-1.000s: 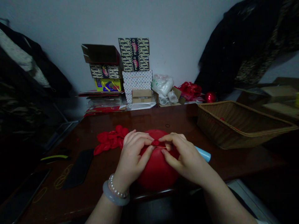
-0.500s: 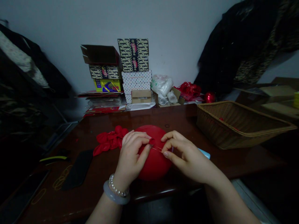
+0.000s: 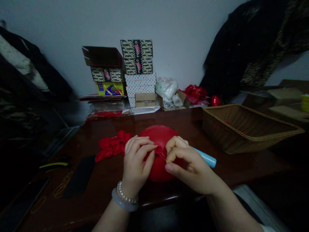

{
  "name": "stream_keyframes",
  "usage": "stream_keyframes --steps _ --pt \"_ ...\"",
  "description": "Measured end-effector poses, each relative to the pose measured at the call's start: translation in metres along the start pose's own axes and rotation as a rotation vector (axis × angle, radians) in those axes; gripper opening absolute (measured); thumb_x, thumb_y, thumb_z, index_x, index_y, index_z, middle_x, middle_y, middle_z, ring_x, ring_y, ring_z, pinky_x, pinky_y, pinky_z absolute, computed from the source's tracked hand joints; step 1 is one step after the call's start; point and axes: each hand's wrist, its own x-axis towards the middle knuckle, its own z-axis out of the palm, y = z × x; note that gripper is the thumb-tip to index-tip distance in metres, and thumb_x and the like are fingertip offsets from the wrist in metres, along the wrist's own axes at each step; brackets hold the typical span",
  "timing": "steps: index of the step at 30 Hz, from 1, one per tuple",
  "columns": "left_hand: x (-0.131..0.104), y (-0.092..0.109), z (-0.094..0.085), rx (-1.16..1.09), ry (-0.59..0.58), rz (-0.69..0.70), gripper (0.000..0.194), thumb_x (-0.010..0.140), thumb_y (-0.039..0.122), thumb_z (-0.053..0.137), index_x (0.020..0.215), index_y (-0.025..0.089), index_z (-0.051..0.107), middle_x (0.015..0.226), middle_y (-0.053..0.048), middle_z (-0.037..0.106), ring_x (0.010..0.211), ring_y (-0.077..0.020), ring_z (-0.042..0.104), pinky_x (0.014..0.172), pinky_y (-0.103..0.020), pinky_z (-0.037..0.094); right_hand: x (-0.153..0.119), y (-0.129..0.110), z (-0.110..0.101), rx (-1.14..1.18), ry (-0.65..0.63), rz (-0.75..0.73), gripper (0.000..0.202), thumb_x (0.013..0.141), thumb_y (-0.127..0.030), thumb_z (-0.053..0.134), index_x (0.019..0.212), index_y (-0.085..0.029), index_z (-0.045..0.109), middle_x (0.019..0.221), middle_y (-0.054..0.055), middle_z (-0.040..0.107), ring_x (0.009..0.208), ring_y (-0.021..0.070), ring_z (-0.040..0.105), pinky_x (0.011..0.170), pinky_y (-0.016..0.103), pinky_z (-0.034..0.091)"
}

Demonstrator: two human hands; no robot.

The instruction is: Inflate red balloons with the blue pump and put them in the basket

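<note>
An inflated red balloon (image 3: 158, 170) rests at the table's front edge, its rolled neck turned up toward me. My left hand (image 3: 138, 158) pinches that neck between thumb and forefinger; a pearl bracelet and a pale bangle circle the wrist. Between the fingertips of my right hand (image 3: 185, 161) a thin rubber band (image 3: 163, 156) is stretched out from the neck. A light blue cylinder (image 3: 206, 157) lies partly behind my right hand. Left of the balloon is a heap of limp red balloons (image 3: 112, 145).
A wicker basket (image 3: 253, 139) stands at the right of the dark wooden table (image 3: 183, 117). On the left lie loose rubber bands (image 3: 62, 186), a black flat object (image 3: 80, 175) and a phone (image 3: 26, 203). Stacked boxes (image 3: 140, 83) line the wall at the back.
My right hand has turned and drawn the band down a little, its fingers more curled. More of the blue cylinder shows. My left hand keeps its pinch on the neck.
</note>
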Motion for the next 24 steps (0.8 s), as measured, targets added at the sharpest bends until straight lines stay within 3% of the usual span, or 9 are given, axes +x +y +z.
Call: stream_keyframes --steps 5,11,18,24 --pt "-0.004 0.005 0.008 -0.070 0.088 0.010 0.021 0.079 0.007 0.061 0.094 0.022 0.061 0.095 -0.003 0.060 0.099 -0.0198 0.057 0.092 -0.042 0.046 0.003 0.001 0.019 0.047 0.317 -0.007 0.024 0.091 -0.024 0.054 0.111 -0.030 0.065 0.112 0.004 0.057 0.109 0.0196 0.052 0.097 0.040 0.038" --pt "-0.009 0.016 0.010 -0.031 0.167 0.085 0.027 0.075 0.003 0.065 0.094 0.023 0.063 0.091 -0.002 0.063 0.100 -0.0203 0.058 0.094 -0.045 0.046 0.004 0.002 0.033 0.008 0.582 0.032 0.025 0.089 -0.017 0.056 0.108 -0.028 0.067 0.106 0.004 0.061 0.100 0.0180 0.057 0.088 0.037 0.046" --pt "-0.009 0.026 0.009 0.005 0.137 0.129 0.026 0.074 0.007 0.066 0.094 0.025 0.064 0.090 -0.002 0.065 0.100 -0.0218 0.058 0.095 -0.047 0.044 0.004 0.004 0.028 0.036 0.645 0.026 0.020 0.083 -0.018 0.064 0.099 -0.028 0.071 0.098 0.003 0.062 0.092 0.0169 0.059 0.082 0.034 0.049" --pt "-0.005 0.026 0.009 -0.170 0.107 -0.143 0.013 0.080 0.011 0.062 0.088 0.022 0.063 0.092 -0.004 0.063 0.097 -0.0199 0.059 0.087 -0.040 0.048 0.004 0.005 0.017 0.010 0.474 0.002 0.018 0.081 -0.027 0.068 0.099 -0.030 0.072 0.105 0.005 0.062 0.100 0.0199 0.058 0.087 0.038 0.048"
